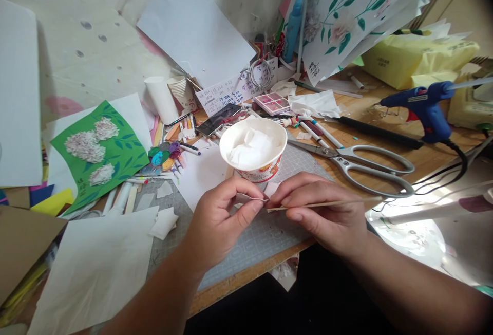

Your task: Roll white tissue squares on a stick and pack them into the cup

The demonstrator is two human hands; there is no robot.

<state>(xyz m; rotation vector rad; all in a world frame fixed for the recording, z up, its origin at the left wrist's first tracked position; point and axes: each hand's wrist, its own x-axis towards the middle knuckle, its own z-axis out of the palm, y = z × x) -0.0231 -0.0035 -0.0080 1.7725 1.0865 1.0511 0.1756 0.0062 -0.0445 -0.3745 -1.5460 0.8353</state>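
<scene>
My left hand point(221, 217) pinches a small scrap of white tissue paper point(252, 197) between thumb and forefinger. My right hand point(323, 211) grips a thin wooden stick point(335, 203) that runs to the right; its left end meets the tissue scrap. Both hands hover over a grey cutting mat point(250, 242). Just behind them stands a paper bowl point(253, 150) filled with white tissue pieces.
Large scissors point(358, 163) lie right of the bowl, a blue glue gun point(423, 106) behind them. A green card with white tissue flowers point(102, 150) lies at left, beside markers, paper cups point(169, 96) and white sheets point(96, 268). A lit lamp point(416, 222) glares at right.
</scene>
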